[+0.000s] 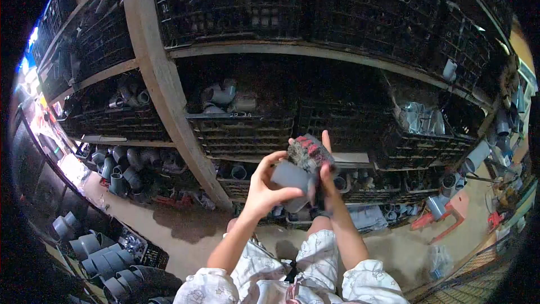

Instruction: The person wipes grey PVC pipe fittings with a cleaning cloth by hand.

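Near the middle of the head view, my left hand [261, 188] is wrapped round a grey plastic pipe fitting [291, 177], thumb below and fingers above. Close by on the right, my right hand [329, 177] holds a brush-like thing [308, 152] with grey-brown bristles and red parts, which is against or just above the fitting. The right fingers are partly hidden and blurred. Both hands are above my lap, in front of the shelves.
Wooden shelves [160, 84] with black crates [242, 135] of fittings stand ahead. Grey fittings [109, 262] are piled at the lower left. A red plastic stool [450, 214] and a clear bag [440, 262] lie on the floor at right.
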`<state>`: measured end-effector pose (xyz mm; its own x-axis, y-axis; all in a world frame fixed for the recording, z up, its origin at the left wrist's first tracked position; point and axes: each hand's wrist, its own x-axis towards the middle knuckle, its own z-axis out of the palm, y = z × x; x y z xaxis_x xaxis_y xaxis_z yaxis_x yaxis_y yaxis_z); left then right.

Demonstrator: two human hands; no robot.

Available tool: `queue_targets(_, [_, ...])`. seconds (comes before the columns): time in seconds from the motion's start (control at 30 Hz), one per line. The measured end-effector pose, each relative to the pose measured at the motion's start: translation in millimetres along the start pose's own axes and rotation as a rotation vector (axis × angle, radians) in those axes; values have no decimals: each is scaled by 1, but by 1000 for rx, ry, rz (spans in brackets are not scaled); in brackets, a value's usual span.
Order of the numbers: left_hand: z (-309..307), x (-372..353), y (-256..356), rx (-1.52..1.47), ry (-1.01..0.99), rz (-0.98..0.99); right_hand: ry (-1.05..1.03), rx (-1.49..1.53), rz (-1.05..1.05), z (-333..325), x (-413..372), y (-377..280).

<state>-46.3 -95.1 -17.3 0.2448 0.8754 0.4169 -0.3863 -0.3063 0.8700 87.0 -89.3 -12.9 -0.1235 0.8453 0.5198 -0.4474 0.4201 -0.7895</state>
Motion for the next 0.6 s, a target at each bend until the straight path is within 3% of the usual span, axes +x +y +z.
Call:
queue_targets(0.07, [11, -4, -11, -299, 179, -45, 154, 66, -2, 11, -3, 8])
queue_targets(0.1, [14, -4, -12, -312, 250, -66, 144, -251, -144, 14, -10, 12])
queue_targets(0.2, [7, -5, -20, -33, 158, -59, 26, -1070, -536, 15, -23, 16])
queue_targets(0.23, [12, -9, -19, -79, 159, -33, -3, -1036, -542, 16, -22, 7])
queue_targets(0.3, [12, -19, -19, 158, 51, 18, 11, -640, -299, 12, -13, -17])
queue_targets(0.33, [18, -24, -3, 214, -44, 7, 16, -3, 49, 8, -12, -13])
queue_targets(0.37, [21, -26, -6, 265, -82, -24, -19, 33, 126, -2, -1, -16])
queue_targets(0.43, [24, -24, -14, 242, 61, -43, -126, 435, 273, -9, 1, 1])
queue_targets(0.47, [21, -15, -29, 236, 234, 115, 29, 289, 178, 2, -15, -2])
queue_targets(0.53, [21, -9, -32, 111, 330, 124, 204, -620, 18, 20, -32, 15])
queue_targets(0.57, [19, -7, -40, 64, 334, 141, 310, -668, -222, 35, -39, 20])
queue_targets(0.6, [27, -10, -35, 102, 316, 189, 327, -554, -175, 30, -41, 20])
